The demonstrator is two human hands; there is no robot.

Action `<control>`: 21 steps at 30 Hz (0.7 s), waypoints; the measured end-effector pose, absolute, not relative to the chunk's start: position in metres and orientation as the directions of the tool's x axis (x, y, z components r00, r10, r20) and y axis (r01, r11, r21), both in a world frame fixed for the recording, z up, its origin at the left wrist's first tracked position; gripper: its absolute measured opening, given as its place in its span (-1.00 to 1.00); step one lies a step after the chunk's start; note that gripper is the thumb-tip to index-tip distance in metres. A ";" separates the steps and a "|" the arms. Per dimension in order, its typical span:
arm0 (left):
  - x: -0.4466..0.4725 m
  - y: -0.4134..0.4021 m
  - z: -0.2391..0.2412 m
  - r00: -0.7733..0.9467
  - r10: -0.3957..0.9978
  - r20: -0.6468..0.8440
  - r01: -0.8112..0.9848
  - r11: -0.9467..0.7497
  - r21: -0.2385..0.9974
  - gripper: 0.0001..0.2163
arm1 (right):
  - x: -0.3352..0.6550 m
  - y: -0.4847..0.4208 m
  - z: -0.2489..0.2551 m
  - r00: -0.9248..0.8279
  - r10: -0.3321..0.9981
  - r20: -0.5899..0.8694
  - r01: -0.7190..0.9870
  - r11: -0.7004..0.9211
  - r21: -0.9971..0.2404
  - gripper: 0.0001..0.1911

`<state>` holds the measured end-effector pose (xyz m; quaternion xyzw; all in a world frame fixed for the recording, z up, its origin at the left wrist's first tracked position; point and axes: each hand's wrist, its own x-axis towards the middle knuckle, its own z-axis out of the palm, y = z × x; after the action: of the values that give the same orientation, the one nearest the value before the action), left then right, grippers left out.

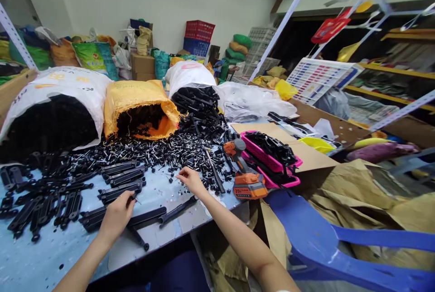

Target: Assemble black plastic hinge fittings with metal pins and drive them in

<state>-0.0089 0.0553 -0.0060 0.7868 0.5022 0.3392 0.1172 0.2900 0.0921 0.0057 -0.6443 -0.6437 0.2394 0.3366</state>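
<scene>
My left hand (117,215) is closed in a pinch over the stacked black plastic arms (122,176), and a thin metal screw (137,200) pokes out from its fingertips. Thumb and forefinger of my right hand (192,181) are pinched together at the near edge of a pile of small black-headed screws (170,149); whatever they hold is too small to make out. Between and below the hands lie longer black plastic pieces (176,210) near the table edge. More black arms (44,210) are spread in rows at the left.
Behind the pile, a white sack (64,81), a yellow sack (136,94) and another white sack (192,74) lie open with black parts. An orange cordless drill (249,185) stands right, beside pink baskets (272,158). A blue chair (306,233) is against the table's right side.
</scene>
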 end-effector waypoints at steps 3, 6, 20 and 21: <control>-0.028 0.032 -0.015 0.215 0.829 0.516 0.750 -0.479 0.457 -0.83 | 0.273 0.072 0.004 -0.040 0.993 0.112 0.509 0.116 -0.853 -0.77; -0.036 0.016 -0.019 0.173 0.807 0.565 0.789 -0.456 0.411 -0.83 | 0.258 0.056 0.008 -0.112 0.990 0.084 0.470 0.127 -0.874 -0.76; -0.031 0.000 -0.033 0.250 0.762 0.597 0.887 -0.427 0.173 -0.80 | 0.239 0.026 0.025 -0.348 0.930 0.116 0.669 0.333 -0.664 -0.84; -0.033 0.001 -0.034 0.286 0.745 0.603 0.882 -0.451 0.138 -0.80 | 0.240 0.025 0.024 -0.363 0.922 0.131 0.674 0.357 -0.647 -0.84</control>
<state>-0.0331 0.0012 -0.0336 0.7942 0.5120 0.3076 -0.1114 0.2397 0.0254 0.0243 -0.5078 -0.7861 0.2522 0.2462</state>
